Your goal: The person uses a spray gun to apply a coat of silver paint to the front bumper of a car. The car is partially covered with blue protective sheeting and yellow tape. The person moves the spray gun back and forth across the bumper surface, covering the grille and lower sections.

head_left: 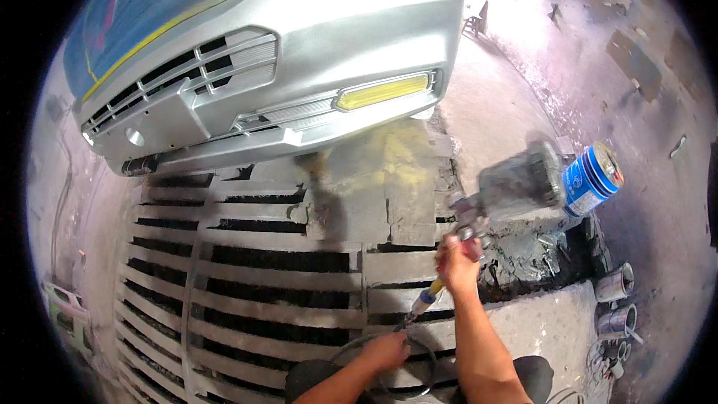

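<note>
My right hand [459, 263] is wrapped round the red handle of a paint spray gun [468, 218]. The gun's large grey cup [517, 184] extends up and to the right, slightly blurred. A yellow and blue fitting [428, 296] hangs below the handle and joins a dark air hose [431, 363]. Lower and to the left, my left hand [386, 352] is closed round the hose just below that fitting. Ahead stands a car bumper [366, 11] coated silver, with a grille [202, 67] and a yellow-covered lamp opening [384, 93]. The gun is apart from the bumper.
Blue masking film [142, 11] edged with yellow tape covers the car above. A slatted floor grating [277, 277] with dark gaps lies below. A blue can [587, 185] stands beyond the cup; used tins [615, 283] are at right. Crumpled dark sheeting [527, 258] lies near my right hand.
</note>
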Motion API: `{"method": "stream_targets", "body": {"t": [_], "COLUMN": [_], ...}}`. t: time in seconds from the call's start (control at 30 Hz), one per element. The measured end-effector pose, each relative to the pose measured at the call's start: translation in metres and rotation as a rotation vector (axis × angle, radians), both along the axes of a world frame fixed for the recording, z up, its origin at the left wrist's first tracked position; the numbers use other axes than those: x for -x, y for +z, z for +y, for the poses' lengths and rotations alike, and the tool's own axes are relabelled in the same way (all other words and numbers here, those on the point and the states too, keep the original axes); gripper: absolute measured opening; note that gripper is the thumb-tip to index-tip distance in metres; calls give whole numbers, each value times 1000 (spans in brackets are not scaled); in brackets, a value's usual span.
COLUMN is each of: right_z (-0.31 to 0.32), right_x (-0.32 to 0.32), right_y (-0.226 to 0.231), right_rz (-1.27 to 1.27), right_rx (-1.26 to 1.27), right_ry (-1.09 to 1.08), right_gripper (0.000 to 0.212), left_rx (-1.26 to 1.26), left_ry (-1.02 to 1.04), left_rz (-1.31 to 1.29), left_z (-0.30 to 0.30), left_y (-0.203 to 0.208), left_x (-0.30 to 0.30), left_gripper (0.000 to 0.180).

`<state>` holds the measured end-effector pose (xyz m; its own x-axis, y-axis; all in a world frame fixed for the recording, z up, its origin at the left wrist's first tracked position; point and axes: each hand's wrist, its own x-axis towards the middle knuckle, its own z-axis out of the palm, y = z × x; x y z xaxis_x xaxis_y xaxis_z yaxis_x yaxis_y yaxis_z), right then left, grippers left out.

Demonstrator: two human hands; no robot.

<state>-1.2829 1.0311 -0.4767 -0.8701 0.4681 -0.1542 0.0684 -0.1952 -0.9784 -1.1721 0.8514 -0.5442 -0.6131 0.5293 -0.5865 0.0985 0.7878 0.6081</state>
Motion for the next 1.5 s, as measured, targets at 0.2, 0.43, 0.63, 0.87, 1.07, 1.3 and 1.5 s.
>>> {"method": "stream_targets", "body": {"t": [0.2, 0.43, 0.63, 0.87, 1.07, 1.3, 1.5], "right_z": [-45, 2, 68, 145, 108, -16, -41], "right_x": [-15, 12, 41, 47, 49, 28, 49], "right_y": [-5, 1, 40, 64, -25, -138, -120], "right_rz": [-160, -83, 94, 284, 184, -195, 0], "right_rx": [29, 40, 165, -13, 33, -149, 96], "right_ry": [378, 18, -337, -340, -258, 422, 629], "right_gripper": [37, 34, 24, 25, 25, 45, 42], "left_rx": [-5, 1, -90, -110, 277, 627, 592], "left_ry": [126, 257, 361, 147, 108, 375, 588], "left_rz": [6, 250, 94, -589, -456, -200, -225], "left_z": [-1, 10, 22, -18, -91, -150, -146], "left_y": [6, -7, -71, -108, -67, -33, -25], "left_x": [11, 1, -14, -37, -33, -19, -23], "left_gripper": [36, 62, 59, 41, 43, 41, 40]}}
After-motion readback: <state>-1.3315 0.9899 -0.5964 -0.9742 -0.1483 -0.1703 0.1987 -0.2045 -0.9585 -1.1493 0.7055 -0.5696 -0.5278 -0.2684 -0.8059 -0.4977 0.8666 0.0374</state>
